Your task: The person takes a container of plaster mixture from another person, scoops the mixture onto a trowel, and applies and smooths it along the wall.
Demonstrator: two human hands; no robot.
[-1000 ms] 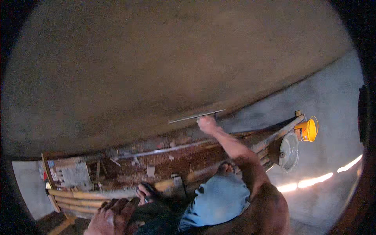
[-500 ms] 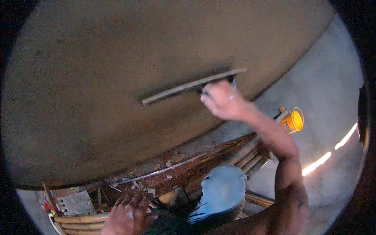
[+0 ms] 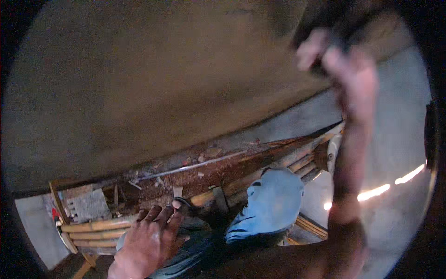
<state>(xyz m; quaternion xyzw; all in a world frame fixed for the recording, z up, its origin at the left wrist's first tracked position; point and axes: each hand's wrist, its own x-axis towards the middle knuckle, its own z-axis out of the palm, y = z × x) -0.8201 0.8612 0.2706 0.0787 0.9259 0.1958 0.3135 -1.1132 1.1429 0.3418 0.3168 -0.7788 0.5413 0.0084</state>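
My right hand (image 3: 346, 65), raised to the upper right, is closed round the handle of a plastering trowel (image 3: 355, 18). Both are smeared by motion, and the trowel shows only as a dark shape in front of the brown plastered wall (image 3: 167, 79). Whether its blade touches the wall I cannot tell. My left hand (image 3: 148, 239) lies low on the left by my left leg (image 3: 186, 267), palm down with its fingers loosely apart and nothing held. To its right rises my bent right knee (image 3: 276, 200) in pale blue cloth.
Bamboo poles (image 3: 100, 226) form a platform under me. Beyond them, along the wall's foot, lie rubble and a long pale strip (image 3: 200, 165). A grey slab with holes (image 3: 90, 204) is at the left. A smooth grey wall (image 3: 395, 121) stands on the right.
My right hand has swung up and right with the trowel, away from the middle of the wall. The yellow bucket is no longer visible. The view has shifted slightly; my left hand stays low.
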